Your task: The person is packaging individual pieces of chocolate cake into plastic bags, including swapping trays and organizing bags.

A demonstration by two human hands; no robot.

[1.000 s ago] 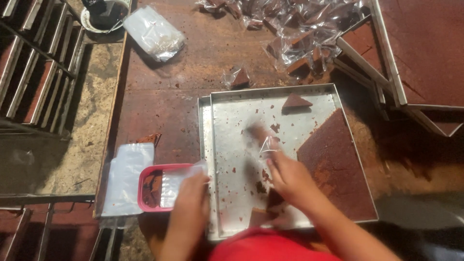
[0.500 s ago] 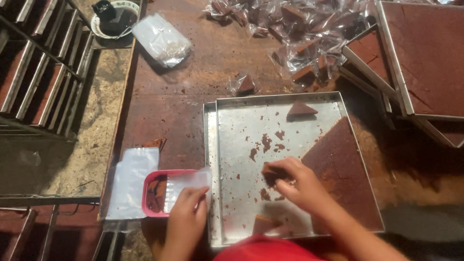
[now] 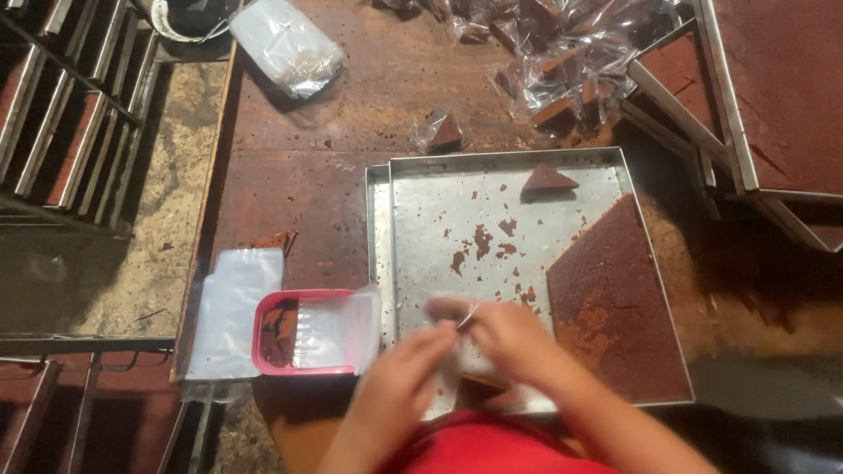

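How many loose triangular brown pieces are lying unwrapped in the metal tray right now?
1: a triangular piece near the far edge of the tray. The hands may hide another.

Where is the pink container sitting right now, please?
In the head view, the pink container sits on the table just left of the metal tray, beside the stack of clear bags, near the left hand.

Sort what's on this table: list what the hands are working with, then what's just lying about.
In use: left hand, right hand, clear bag between them, metal tray, brown slab.

Lying about: pink tub, stack of bags, wrapped pieces, triangle piece.
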